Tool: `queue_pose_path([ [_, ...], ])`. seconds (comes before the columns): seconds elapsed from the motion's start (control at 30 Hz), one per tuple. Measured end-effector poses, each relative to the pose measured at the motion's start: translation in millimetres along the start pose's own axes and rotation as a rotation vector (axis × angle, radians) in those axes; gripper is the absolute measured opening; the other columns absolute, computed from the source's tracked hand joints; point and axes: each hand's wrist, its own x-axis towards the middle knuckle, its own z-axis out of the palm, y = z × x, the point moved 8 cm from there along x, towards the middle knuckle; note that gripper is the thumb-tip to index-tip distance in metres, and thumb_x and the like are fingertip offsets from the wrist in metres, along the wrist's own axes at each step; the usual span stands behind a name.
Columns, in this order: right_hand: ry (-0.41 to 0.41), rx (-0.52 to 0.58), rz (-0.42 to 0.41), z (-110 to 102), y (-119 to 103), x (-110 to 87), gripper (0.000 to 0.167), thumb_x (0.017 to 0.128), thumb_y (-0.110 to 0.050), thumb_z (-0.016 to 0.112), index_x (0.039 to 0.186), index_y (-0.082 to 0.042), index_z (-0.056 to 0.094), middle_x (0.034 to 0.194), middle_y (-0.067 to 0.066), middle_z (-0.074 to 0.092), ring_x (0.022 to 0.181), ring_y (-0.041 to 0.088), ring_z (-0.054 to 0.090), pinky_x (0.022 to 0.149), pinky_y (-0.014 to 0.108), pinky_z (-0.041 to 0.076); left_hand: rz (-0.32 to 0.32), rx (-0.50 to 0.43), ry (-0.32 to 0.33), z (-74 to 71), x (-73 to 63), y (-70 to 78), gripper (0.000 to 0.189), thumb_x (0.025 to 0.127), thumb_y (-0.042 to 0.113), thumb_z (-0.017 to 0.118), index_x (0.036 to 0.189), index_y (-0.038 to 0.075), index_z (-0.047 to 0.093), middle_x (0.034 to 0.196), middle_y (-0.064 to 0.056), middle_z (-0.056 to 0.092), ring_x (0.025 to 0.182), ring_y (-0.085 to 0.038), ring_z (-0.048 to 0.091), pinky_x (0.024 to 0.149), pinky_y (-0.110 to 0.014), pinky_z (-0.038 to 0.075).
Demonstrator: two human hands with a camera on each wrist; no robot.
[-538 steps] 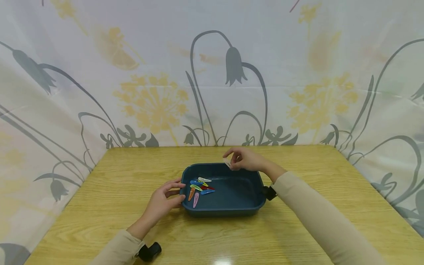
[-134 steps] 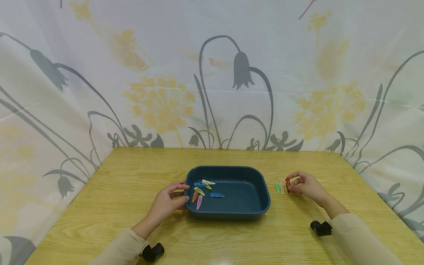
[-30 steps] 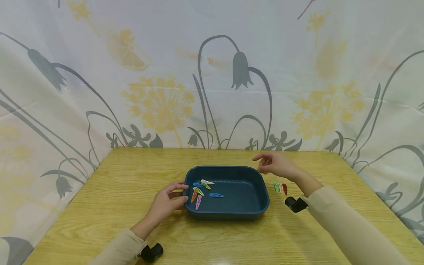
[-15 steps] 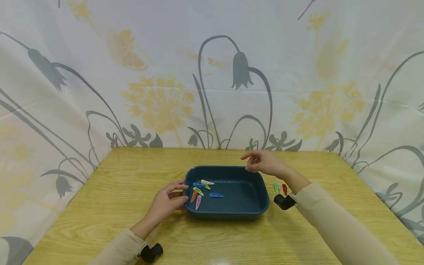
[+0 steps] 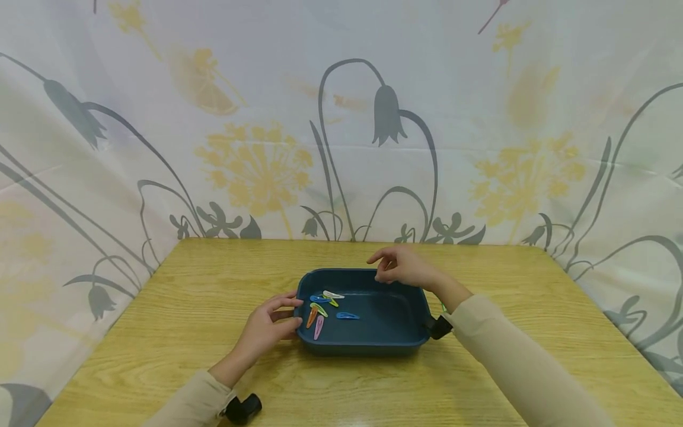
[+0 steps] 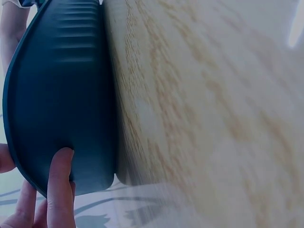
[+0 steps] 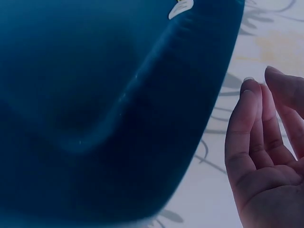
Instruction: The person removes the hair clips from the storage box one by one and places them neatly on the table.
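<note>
A dark blue rectangular tray (image 5: 368, 351) stands on the table. Several snap hair clips lie inside it, mostly at its left end: white (image 5: 334, 295), orange (image 5: 312, 317), pink (image 5: 318, 327) and a separate blue one (image 5: 348, 316) nearer the middle, among others. My left hand (image 5: 267, 326) grips the tray's left rim; in the left wrist view a digit (image 6: 61, 175) lies along the outer wall. My right hand (image 5: 408, 268) hovers over the tray's far right rim, fingers bent and nothing held, as the right wrist view confirms. A white clip (image 7: 181, 7) shows there too.
A green hair clip (image 5: 443, 308) peeks out beside my right wrist, right of the tray; the arm hides the clips near it. The wooden table (image 5: 224, 267) meets a flower-patterned curtain (image 5: 256, 89) at its back and sides.
Since 17.9 s ago, green, pale and red clips have come to lie in a row right of the tray. Over the last second my right hand has moved left over the tray; my left hand stays.
</note>
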Motion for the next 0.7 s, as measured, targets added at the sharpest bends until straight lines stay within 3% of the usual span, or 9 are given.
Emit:
queue_pose_path([
  [0.27, -0.054, 0.005, -0.037, 19.0, 0.8, 14.9, 0.030, 0.083, 0.002, 0.064, 0.113, 0.008, 0.059, 0.078, 0.005, 0.061, 0.070, 0.018, 0.058, 0.065, 0.029, 0.052, 0.001, 0.026, 0.011, -0.5, 0.3, -0.2, 0.029, 0.081, -0.004, 0.066, 0.110, -0.006, 0.063, 0.136, -0.010, 0.047, 0.105, -0.031, 0.058, 0.066, -0.038, 0.057],
  [0.7, -0.200, -0.073, -0.046, 48.2, 3.1, 25.7, 0.024, 0.080, 0.005, 0.068, 0.103, 0.006, 0.062, 0.081, 0.005, 0.060, 0.074, 0.014, 0.056, 0.069, 0.025, 0.051, 0.014, 0.014, -0.004, -0.3, 0.1, -0.2, 0.029, 0.081, -0.005, 0.065, 0.110, -0.006, 0.064, 0.137, -0.011, 0.046, 0.106, -0.033, 0.058, 0.066, -0.039, 0.057],
])
